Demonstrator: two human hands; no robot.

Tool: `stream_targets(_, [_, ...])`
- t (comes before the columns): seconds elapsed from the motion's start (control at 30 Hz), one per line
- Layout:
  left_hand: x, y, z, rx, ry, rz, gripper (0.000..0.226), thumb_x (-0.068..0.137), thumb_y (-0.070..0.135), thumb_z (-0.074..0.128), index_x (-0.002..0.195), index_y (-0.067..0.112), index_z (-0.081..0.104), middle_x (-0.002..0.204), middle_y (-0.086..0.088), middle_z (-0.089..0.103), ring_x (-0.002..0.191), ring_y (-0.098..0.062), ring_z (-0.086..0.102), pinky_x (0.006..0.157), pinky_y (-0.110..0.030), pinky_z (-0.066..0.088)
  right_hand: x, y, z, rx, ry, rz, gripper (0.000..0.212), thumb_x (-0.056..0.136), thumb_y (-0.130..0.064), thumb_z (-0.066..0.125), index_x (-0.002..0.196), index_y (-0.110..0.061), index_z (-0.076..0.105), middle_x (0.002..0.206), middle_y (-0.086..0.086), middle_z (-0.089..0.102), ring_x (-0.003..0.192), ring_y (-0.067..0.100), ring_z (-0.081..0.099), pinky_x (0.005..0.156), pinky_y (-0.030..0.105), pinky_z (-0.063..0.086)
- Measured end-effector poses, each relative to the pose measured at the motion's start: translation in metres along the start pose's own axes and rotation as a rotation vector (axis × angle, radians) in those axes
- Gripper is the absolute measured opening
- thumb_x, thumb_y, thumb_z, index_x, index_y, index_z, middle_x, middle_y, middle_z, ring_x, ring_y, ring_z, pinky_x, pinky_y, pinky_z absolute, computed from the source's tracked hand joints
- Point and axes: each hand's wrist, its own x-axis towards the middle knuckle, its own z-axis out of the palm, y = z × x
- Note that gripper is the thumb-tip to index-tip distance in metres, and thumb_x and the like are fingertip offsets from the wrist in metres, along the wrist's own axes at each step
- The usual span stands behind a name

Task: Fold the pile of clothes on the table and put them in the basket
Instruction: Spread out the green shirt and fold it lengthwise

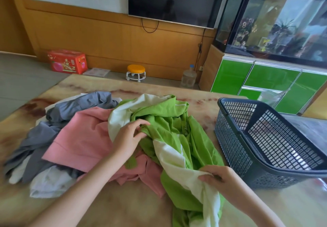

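A crumpled green and white garment (178, 131) lies on top of the pile in the middle of the table (123, 200). My left hand (130, 137) pinches a green fold near its middle. My right hand (220, 178) grips its white part near the table's front edge. Under it lie a pink garment (83, 138), a grey garment (70, 106) and a white garment (51, 182), all unfolded, to the left. The dark mesh basket (230, 138) stands on the table to the right, with no clothes showing inside.
Beyond the table's far edge are a red box (67, 61), a small orange stool (135, 72) and a water jug (189, 76) on the floor. A green cabinet (265, 80) with a fish tank (276, 18) stands at the back right.
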Motion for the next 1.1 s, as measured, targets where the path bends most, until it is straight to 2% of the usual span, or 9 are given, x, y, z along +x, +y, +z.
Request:
stream_targets(0.07, [-0.002,0.0,-0.016,-0.018,0.043,0.061,0.031,0.082,0.003,0.065,0.099,0.028,0.066,0.093,0.005,0.059,0.081,-0.01,0.057,0.071,-0.011,0.04,-0.001,-0.009,0.002,0.035,-0.008,-0.016,0.016,0.088,-0.018,0.064,0.086,-0.031,0.073,0.083,-0.009,0.07,0.075,0.003,0.062,0.072,0.026,0.049])
stream_targets(0.23, [-0.002,-0.004,-0.057,0.005,0.197,0.109,0.041,0.079,-0.008,0.061,0.091,0.031,0.064,0.1,-0.001,0.062,0.087,-0.022,0.06,0.081,-0.041,0.049,-0.002,-0.037,0.034,0.168,-0.077,-0.119,0.017,0.085,-0.02,0.069,0.088,-0.036,0.074,0.095,-0.015,0.071,0.084,-0.007,0.06,0.081,0.02,0.047])
stream_targets(0.37, [0.007,-0.008,-0.09,0.019,0.3,0.06,0.044,0.078,-0.01,0.057,0.088,0.033,0.063,0.096,-0.007,0.065,0.079,-0.019,0.058,0.069,-0.027,0.044,0.0,-0.067,0.082,0.083,-0.178,-0.34,0.025,0.087,-0.033,0.065,0.106,-0.017,0.065,0.118,-0.002,0.066,0.101,-0.015,0.05,0.093,0.015,0.038])
stream_targets(0.53, [0.022,-0.044,-0.118,-0.065,0.226,-0.104,0.062,0.08,-0.013,0.05,0.085,0.046,0.066,0.094,-0.011,0.067,0.088,-0.033,0.065,0.081,-0.05,0.053,-0.001,-0.084,0.11,0.031,-0.262,-0.4,0.052,0.086,-0.041,0.064,0.134,-0.046,0.045,0.152,-0.03,0.013,0.133,-0.011,0.028,0.109,0.009,0.02])
stream_targets(0.67, [0.0,-0.033,-0.098,-0.09,0.152,-0.166,0.06,0.079,-0.02,0.04,0.106,0.026,0.067,0.114,-0.011,0.062,0.109,-0.024,0.058,0.085,-0.027,0.043,0.006,-0.067,0.092,0.186,-0.126,-0.293,0.033,0.089,-0.032,0.063,0.116,-0.05,0.059,0.139,-0.029,0.041,0.096,0.0,0.063,0.091,0.02,0.048])
stream_targets(0.77, [-0.034,-0.021,-0.079,0.026,0.238,-0.145,0.05,0.086,0.007,0.06,0.133,0.017,0.048,0.138,-0.008,0.04,0.129,-0.018,0.037,0.102,-0.024,0.029,0.017,-0.039,0.07,0.293,0.111,-0.164,0.031,0.089,-0.01,0.062,0.104,-0.037,0.067,0.116,-0.018,0.062,0.089,-0.001,0.064,0.08,0.018,0.049])
stream_targets(0.87, [-0.073,-0.017,-0.056,0.082,0.175,-0.221,0.084,0.075,0.034,0.075,0.144,0.029,0.027,0.139,-0.007,0.027,0.131,-0.021,0.029,0.102,-0.038,0.032,0.029,-0.007,0.054,0.146,0.227,-0.117,0.041,0.085,-0.012,0.067,0.11,-0.044,0.059,0.122,-0.021,0.058,0.11,-0.01,0.053,0.096,0.012,0.039])
stream_targets(1.0, [-0.099,-0.023,-0.032,0.247,-0.032,-0.369,0.101,0.077,0.043,0.071,0.146,0.042,-0.002,0.154,0.003,0.022,0.126,-0.03,0.048,0.085,-0.036,0.044,0.04,0.013,0.057,-0.144,0.165,-0.045,0.062,0.082,-0.027,0.071,0.137,-0.036,0.044,0.135,-0.022,0.04,0.139,0.011,0.027,0.115,0.029,0.02])
stream_targets(1.1, [-0.088,-0.032,-0.033,0.083,0.067,-0.235,0.074,0.085,0.02,0.067,0.145,0.035,0.026,0.148,0.005,0.037,0.131,-0.019,0.043,0.095,-0.028,0.038,0.046,0.016,0.063,-0.478,0.069,-0.058,0.073,0.086,-0.044,0.062,0.146,-0.041,0.02,0.153,-0.02,0.021,0.146,0.013,0.006,0.117,0.032,-0.002])
